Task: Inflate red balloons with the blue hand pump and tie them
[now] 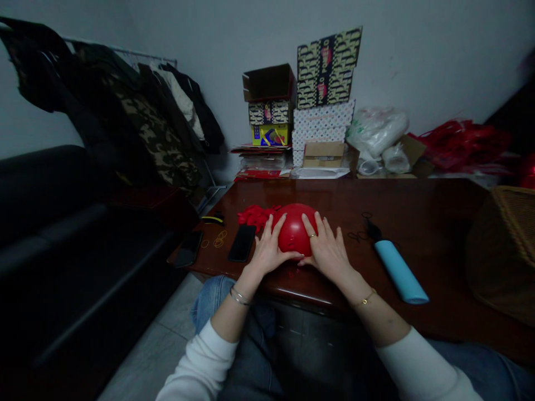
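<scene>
A: Where's the shiny round red balloon (295,235)?
B: At the near edge of the table, toward the middle, between the two bare hands.

A: How are the hands set?
B: Both are open wide, fingers spread and curved over the balloon, holding it between them. The left hand (266,255) is on its left side, the right hand (330,253) on its right, thumbs almost meeting at the near side.

A: And around it?
B: The glossy reddish-brown wooden table (324,192). Just left and slightly farther is a pile of limp red rubber pieces (251,215); nearer, a flat black phone (241,244). Farther left are thin yellow rubber bands (219,239) and another dark phone (189,249). To the right lies a light-blue cylinder (401,272), with a woven wicker basket (516,214) at the far right side.

A: The room?
B: Stacked patterned cardboard boxes (324,72) and clear plastic bags (378,131) stand beyond, against a pale wall (234,33). On the left, a rack of dark and camouflage clothes (146,120) is behind a black sofa (54,223).
</scene>
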Available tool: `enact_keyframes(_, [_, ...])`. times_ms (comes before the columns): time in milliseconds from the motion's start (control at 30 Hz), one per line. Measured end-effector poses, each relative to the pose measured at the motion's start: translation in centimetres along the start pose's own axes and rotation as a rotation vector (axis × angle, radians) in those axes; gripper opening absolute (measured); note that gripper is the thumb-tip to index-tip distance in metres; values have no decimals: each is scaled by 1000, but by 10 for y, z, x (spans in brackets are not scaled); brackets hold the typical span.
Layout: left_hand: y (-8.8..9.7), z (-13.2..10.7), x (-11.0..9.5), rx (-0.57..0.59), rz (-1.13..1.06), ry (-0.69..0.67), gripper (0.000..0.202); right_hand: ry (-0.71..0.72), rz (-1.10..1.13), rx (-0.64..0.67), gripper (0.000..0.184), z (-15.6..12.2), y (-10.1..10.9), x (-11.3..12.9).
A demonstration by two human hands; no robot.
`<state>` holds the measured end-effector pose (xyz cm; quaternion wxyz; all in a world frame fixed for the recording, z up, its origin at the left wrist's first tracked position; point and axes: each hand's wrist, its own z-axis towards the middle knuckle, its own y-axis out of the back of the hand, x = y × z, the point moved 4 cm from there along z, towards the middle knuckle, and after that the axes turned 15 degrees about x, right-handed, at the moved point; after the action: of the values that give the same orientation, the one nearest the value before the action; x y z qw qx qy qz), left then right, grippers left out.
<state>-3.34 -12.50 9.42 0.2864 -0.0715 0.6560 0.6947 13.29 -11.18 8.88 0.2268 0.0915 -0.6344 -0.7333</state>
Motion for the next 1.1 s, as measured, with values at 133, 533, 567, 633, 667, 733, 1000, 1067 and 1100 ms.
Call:
enact_keyframes(133, [-1,1,-2,-22,18,-13,112,0,-42,-42,124,-1,0,3])
enact_keyframes(533, [3,8,-13,-92,76,-56,107,-15,-48,-109,106,-2,6,-1])
enact_keyframes(567, [2,10,-13,-92,81,-59,106,-18,-50,-113,106,-2,7,-2])
enact_keyframes(633, [2,13,-15,-93,88,-63,106,-26,-53,-120,107,-1,9,-5])
enact_keyframes(667, [1,15,-16,-93,92,-65,106,-30,-54,-122,107,-1,10,-6])
enact_keyframes(733, [1,19,-19,-95,103,-71,105,-39,-60,-127,107,-1,13,-10])
enact_keyframes(1000, [-3,36,-38,-67,156,-83,101,-75,-111,-155,104,-6,27,-28])
enact_keyframes(1067, [-4,41,-42,-66,153,-94,102,-86,-121,-165,104,-7,30,-34])
enact_keyframes(1100, [-5,43,-45,-66,150,-101,102,-92,-125,-171,105,-8,31,-37])
